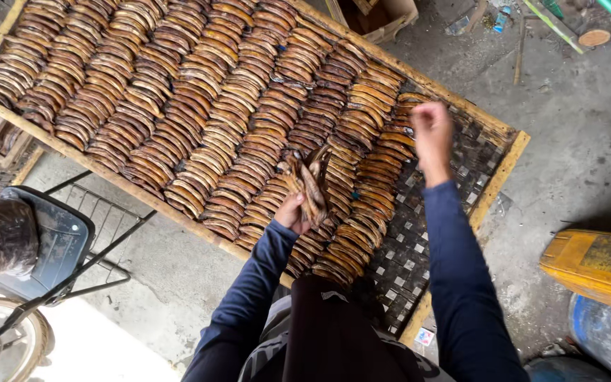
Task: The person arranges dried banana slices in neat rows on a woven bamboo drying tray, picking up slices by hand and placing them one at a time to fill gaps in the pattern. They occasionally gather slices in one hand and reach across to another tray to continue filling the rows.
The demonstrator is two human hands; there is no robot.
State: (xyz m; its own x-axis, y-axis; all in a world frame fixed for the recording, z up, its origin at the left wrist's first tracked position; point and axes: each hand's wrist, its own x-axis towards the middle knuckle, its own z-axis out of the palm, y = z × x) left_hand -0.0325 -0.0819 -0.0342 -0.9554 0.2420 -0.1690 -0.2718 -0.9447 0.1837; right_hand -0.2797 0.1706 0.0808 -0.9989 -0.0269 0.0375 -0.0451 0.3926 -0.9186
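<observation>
A large woven drying tray with a wooden frame [510, 159] lies in front of me, covered in overlapping rows of dried brown banana slices [199, 106]. My left hand [293, 211] grips a bunch of several dried slices [310, 180], held upright above the tray's near side. My right hand [431, 131] reaches out over the far right end of the rows, fingers curled near a slice at the end of a row; whether it holds one is unclear. The bare woven mat [419, 240] shows at the tray's right part. Both arms wear dark blue sleeves.
A bicycle with a black seat [54, 237] and wheel [5, 343] stands at the lower left. A yellow container [599, 265] and a blue drum [609, 336] sit at the right. A wooden box [380, 18] and debris lie on the concrete floor beyond the tray.
</observation>
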